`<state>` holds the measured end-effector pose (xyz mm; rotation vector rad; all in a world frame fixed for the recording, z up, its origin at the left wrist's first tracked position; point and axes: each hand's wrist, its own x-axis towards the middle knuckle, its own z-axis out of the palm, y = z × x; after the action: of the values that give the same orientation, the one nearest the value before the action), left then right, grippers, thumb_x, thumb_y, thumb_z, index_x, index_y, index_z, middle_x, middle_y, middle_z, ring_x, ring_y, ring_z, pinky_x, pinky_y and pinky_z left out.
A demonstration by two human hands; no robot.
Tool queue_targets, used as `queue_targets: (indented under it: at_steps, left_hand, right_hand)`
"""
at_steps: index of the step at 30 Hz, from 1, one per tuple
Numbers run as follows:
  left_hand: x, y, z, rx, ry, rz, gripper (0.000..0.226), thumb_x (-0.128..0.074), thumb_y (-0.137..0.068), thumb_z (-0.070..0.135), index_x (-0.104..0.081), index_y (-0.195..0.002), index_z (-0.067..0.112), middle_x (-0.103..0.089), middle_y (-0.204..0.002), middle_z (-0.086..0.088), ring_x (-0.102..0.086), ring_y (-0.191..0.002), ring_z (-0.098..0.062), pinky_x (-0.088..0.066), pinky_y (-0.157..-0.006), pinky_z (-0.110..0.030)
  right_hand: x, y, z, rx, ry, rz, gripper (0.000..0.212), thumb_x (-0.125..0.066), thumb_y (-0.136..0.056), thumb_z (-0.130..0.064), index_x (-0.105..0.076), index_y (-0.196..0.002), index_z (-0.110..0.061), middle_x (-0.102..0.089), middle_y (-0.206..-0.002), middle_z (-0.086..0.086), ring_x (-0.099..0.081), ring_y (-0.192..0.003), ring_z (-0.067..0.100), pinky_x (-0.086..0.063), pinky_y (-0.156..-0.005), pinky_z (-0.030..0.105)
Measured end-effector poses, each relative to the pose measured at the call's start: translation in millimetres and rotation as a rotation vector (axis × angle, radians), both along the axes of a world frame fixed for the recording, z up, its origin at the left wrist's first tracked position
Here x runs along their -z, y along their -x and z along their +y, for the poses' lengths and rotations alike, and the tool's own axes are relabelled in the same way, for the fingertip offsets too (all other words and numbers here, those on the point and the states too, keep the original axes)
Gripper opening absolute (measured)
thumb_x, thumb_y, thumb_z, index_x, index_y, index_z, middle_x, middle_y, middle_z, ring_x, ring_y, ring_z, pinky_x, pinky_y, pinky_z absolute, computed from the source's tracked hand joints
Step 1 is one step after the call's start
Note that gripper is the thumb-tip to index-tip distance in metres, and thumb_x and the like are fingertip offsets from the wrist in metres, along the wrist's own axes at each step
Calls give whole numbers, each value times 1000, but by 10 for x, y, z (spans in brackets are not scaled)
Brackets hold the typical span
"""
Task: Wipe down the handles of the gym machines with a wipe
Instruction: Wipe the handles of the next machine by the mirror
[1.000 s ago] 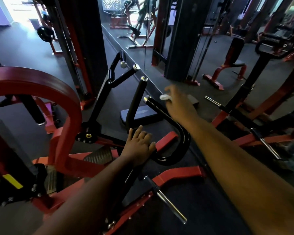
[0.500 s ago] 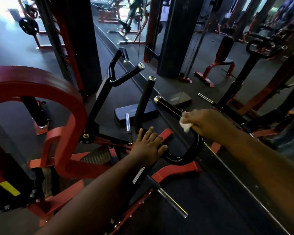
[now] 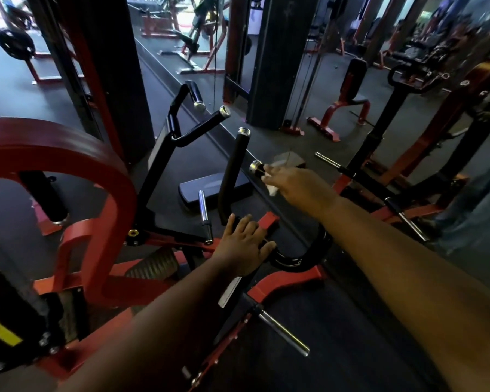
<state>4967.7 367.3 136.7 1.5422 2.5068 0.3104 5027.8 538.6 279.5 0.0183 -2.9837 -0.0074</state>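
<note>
White crumpled wipe [image 3: 271, 184] sat in the right hand [image 3: 293, 184], fingers curled round it and round the black curved tubular handle [image 3: 321, 244] just behind its chrome end cap [image 3: 255, 166]. Half a second before, the same hand gripped lower, near the handle's bend; 1 second before, it was up by the cap. Judged: a full down-and-back stroke was completed, so this handle's upper run looked covered, while the bottom of the U-bend appeared untouched.

Left hand [image 3: 245, 246] lay with fingers nearly straight, flat on the machine's black and red frame [image 3: 269, 222] beside the handle's root, holding nothing; position unchanged over the second.

Left of the wiped handle stood 1 upright black padded grip [image 3: 232, 171]; further left and farther off, 2 more angled black handles [image 3: 198, 128], not yet reached.

No brand, label or legible writing was visible; a yellow patch [image 3: 0, 333] at near left carried nothing readable.
</note>
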Motion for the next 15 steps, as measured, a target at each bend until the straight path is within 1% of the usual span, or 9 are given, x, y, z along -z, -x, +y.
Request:
queue_targets:
  at_steps: [3, 6, 9, 12, 15]
  left_hand:
    - [52, 18, 4, 11, -23, -3, 66, -12, -104, 64, -40, -149, 25, -33, -161, -3, 1, -159, -23, 12, -124, -59]
    - [71, 37, 2, 17, -29, -3, 67, -12, -103, 65, -41, -148, 26, -34, -160, -3, 0, -159, -23, 11, -124, -60]
    - [52, 31, 4, 20, -20, -7, 67, -11, -103, 64, -40, -150, 26, -33, -161, -3, 1, -159, -23, 12, -124, -59]
    - [40, 28, -5, 31, -17, 1, 64, -14, -105, 63, -39, -151, 25, -33, -159, -3, 1, -159, -23, 14, -124, -58]
    - [40, 27, -12, 36, -8, 16, 63, -15, -106, 62, -39, -150, 25, -33, -158, -3, 1, -159, -23, 14, -124, -58]
  right_hand:
    - [21, -330, 207, -32, 14, -27, 50, -62, -91, 3, -61, -139, -13, -48, -154, 6, -45, -142, 19, -35, -116, 33]
    - [70, -727, 285, -6, 69, 17, 51, -64, -87, 8, -64, -135, -11, -53, -149, 7, -48, -139, 17, -32, -114, 28]
    - [256, -1061, 229, 68, 172, 163, 48, -56, -89, 8, -65, -133, -9, -54, -149, 7, -44, -141, 14, -35, -117, 30]
    - [559, -1243, 70, 167, 189, 343, 46, -55, -89, 11, -66, -131, -5, -55, -147, 10, -46, -142, 22, -38, -116, 35]
    - [864, -1398, -120, 232, 182, 508, 41, -52, -95, 5, -64, -132, -3, -52, -148, 10, -43, -144, 24, -38, -117, 34]
